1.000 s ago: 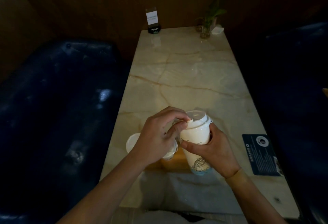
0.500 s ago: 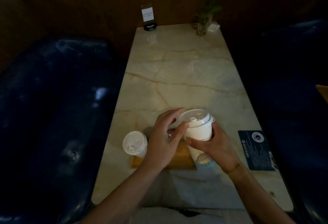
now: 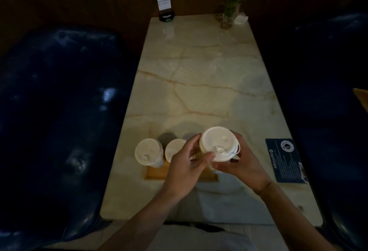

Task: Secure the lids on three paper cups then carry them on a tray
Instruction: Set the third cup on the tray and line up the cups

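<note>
Cups stand at the near end of the table (image 3: 199, 71), seen from the head camera, three of them on a wooden tray (image 3: 157, 173) close to the near edge. The left cup (image 3: 147, 152) has its white lid on and sits at the tray's left end. The middle cup (image 3: 174, 150) is just beside it, partly hidden behind the left hand (image 3: 186, 166). The right cup (image 3: 219, 143) carries a lid too, and both hands are on it: the left hand's thumb and fingers pinch the lid rim on its left side, while the right hand (image 3: 242, 166) curls round the cup wall from the right. A dark card (image 3: 286, 160) lies near the table's right edge. At the far edge stand a sign holder (image 3: 164, 6) and a plant (image 3: 229, 12).
</note>
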### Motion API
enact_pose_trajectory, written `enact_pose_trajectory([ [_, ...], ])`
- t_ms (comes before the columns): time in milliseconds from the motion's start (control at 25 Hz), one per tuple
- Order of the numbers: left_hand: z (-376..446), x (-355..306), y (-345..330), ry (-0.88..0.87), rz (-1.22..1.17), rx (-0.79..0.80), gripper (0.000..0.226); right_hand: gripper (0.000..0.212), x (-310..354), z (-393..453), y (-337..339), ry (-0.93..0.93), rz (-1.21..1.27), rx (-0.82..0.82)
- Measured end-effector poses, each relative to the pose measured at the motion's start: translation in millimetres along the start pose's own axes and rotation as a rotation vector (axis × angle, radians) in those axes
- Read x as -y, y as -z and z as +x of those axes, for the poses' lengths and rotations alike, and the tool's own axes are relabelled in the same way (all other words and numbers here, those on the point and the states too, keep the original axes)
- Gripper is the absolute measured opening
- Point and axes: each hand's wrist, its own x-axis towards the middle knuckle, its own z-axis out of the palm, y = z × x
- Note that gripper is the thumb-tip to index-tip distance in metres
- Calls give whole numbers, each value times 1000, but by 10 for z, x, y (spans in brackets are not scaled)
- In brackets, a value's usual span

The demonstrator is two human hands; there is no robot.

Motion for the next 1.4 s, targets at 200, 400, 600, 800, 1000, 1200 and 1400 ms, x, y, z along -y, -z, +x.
enact_pose_trajectory([
  [200,-158,270,-53,-127,451,-30,53,85,-278,-77,-105,-4,-33,-35],
  [400,-330,573,-142,-593,929,-135,44,89,-491,-94,-179,-47,-73,-76],
  [600,-334,721,-104,-585,1105,-46,48,84,-615,-41,-313,-103,-115,-140],
  [800,-339,783,-100,-535,1198,71,50,91,-727,18,-371,-148,-134,-156],
  [1000,-323,749,-109,-462,1308,138,59,88,-743,83,-392,-179,-140,-144],
  [1200,-261,684,-92,-397,1307,152,63,75,-684,169,-405,-146,-154,-135],
  [1400,-229,670,-81,-380,1323,170,62,74,-769,209,-423,-151,-123,-135],
])
